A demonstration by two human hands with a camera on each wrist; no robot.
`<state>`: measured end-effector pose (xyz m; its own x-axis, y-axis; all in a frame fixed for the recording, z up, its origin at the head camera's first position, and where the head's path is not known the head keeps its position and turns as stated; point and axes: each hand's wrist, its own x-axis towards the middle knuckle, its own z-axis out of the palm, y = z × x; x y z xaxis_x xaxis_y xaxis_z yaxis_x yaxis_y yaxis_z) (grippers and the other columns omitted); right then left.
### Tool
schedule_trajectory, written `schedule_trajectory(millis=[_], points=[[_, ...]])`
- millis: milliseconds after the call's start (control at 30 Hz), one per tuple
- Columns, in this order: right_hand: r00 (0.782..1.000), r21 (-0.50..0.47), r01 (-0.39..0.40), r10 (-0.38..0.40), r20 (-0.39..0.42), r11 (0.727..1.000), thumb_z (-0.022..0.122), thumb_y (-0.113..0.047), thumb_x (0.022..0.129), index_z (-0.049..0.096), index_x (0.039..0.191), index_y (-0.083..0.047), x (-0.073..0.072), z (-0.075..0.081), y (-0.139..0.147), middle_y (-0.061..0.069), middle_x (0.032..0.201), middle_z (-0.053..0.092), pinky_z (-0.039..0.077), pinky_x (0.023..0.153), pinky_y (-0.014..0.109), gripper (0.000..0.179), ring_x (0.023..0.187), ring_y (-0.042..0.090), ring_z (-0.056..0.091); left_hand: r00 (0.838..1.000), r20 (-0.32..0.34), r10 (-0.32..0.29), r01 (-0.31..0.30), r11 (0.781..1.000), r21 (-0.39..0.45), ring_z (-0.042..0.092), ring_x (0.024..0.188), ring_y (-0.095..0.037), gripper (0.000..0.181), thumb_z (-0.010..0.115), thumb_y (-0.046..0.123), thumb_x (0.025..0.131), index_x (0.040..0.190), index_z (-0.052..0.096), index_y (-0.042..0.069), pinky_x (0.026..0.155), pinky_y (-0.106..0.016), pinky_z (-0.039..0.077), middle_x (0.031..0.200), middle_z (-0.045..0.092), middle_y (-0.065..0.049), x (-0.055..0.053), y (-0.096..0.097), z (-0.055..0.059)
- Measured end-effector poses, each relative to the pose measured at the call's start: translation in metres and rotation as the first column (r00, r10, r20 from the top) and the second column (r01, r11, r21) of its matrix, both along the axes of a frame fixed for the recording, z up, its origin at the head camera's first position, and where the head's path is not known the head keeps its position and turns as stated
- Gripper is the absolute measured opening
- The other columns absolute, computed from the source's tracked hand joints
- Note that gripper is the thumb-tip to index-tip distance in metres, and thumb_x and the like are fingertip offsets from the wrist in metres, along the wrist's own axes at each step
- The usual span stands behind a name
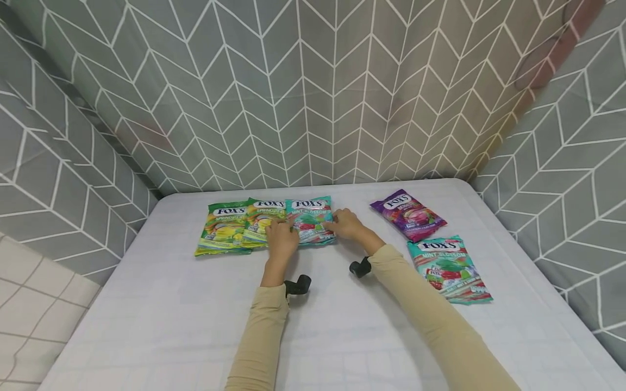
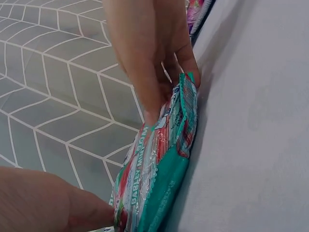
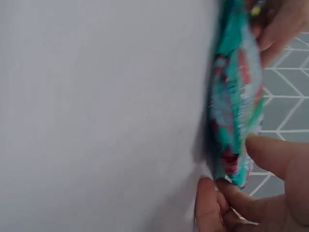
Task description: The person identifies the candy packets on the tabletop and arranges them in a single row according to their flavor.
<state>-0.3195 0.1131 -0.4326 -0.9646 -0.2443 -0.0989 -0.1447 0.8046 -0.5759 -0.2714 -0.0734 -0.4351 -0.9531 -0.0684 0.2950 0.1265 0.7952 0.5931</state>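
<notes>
A teal Mint Blossom candy bag [image 1: 309, 220] lies between the two hands, printed side up. My right hand [image 1: 346, 224] pinches its right edge, the thumb on top and fingers low at the side, as the right wrist view shows. At the bag's left edge, my left hand [image 1: 282, 239] grips it, fingertips between it and a yellow-green Spring Tea candy bag [image 1: 256, 231]. That bag is partly hidden by the left hand and overlaps another Spring Tea bag [image 1: 222, 231] farther left. In the left wrist view the teal candy bag [image 2: 166, 181] shows its sealed bottom end.
To the right lie a tilted purple candy bag [image 1: 409, 215] and, just below it, a second teal Mint Blossom bag [image 1: 450, 270]. All rest on a table with a white cloth [image 1: 195, 326]. A grey chevron-patterned curtain [image 1: 313, 108] rises behind the table's back edge.
</notes>
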Motion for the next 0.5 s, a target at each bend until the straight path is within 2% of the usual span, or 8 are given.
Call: schedule_trajectory(millis=[67,167,267,333,433,500], points=[[0.998,-0.107,0.001,0.005,0.058,0.994,0.056,-0.031,0.098,0.046,0.133,0.012,0.004,0.001,0.003,0.023,0.125,0.052,0.043,0.093,0.041,0.056,0.106,0.032,0.054,1.0,-0.011,0.011,-0.011,0.999,0.031,0.048,0.105,-0.04,0.031,0.057,0.002,0.089,0.115,0.063,-0.013,0.085,-0.048,0.031,0.116,0.058,-0.031,0.0,0.001,0.001],[0.99,-0.239,0.009,0.025,0.141,0.971,0.056,-0.027,0.098,0.042,0.137,0.01,0.013,0.007,0.009,0.025,0.133,0.049,0.044,0.095,0.04,0.056,0.11,0.032,0.056,0.998,0.022,0.053,-0.054,0.996,0.075,0.044,0.106,-0.042,0.035,0.058,0.008,0.091,0.122,0.062,-0.009,0.086,-0.05,0.031,0.12,0.054,-0.031,0.001,0.002,0.004],[0.978,-0.293,0.004,0.057,0.198,0.956,0.054,-0.025,0.099,0.041,0.139,0.008,0.027,0.016,0.016,0.027,0.137,0.045,0.044,0.096,0.042,0.053,0.117,0.036,0.052,0.995,0.043,0.091,-0.095,0.989,0.114,0.038,0.113,-0.044,0.038,0.059,0.012,0.092,0.127,0.06,-0.004,0.091,-0.054,0.03,0.129,0.048,-0.029,0.002,0.006,0.01],[0.973,-0.297,0.0,0.068,0.22,0.955,0.053,-0.025,0.099,0.042,0.139,0.005,0.038,0.024,0.023,0.027,0.139,0.042,0.043,0.097,0.043,0.051,0.123,0.037,0.048,0.995,0.025,0.093,-0.096,0.984,0.151,0.035,0.118,-0.044,0.04,0.059,0.013,0.093,0.13,0.059,-0.002,0.094,-0.057,0.028,0.133,0.046,-0.027,0.005,0.011,0.014],[0.978,-0.291,-0.03,0.088,0.19,0.956,0.052,-0.025,0.1,0.042,0.139,0.005,0.055,0.031,0.039,0.029,0.14,0.041,0.042,0.098,0.047,0.051,0.126,0.041,0.043,0.998,-0.048,0.035,-0.025,0.979,0.203,0.039,0.119,-0.045,0.039,0.06,0.008,0.091,0.128,0.059,-0.005,0.096,-0.056,0.031,0.13,0.047,-0.029,0.01,0.025,0.021],[0.989,-0.264,-0.052,0.086,0.117,0.963,0.053,-0.026,0.099,0.044,0.137,0.006,0.067,0.033,0.053,0.03,0.138,0.043,0.04,0.099,0.05,0.051,0.126,0.044,0.042,0.998,-0.058,-0.037,0.049,0.972,0.23,0.043,0.117,-0.044,0.038,0.06,0.006,0.091,0.127,0.059,-0.006,0.095,-0.054,0.036,0.126,0.05,-0.029,0.016,0.038,0.025]])
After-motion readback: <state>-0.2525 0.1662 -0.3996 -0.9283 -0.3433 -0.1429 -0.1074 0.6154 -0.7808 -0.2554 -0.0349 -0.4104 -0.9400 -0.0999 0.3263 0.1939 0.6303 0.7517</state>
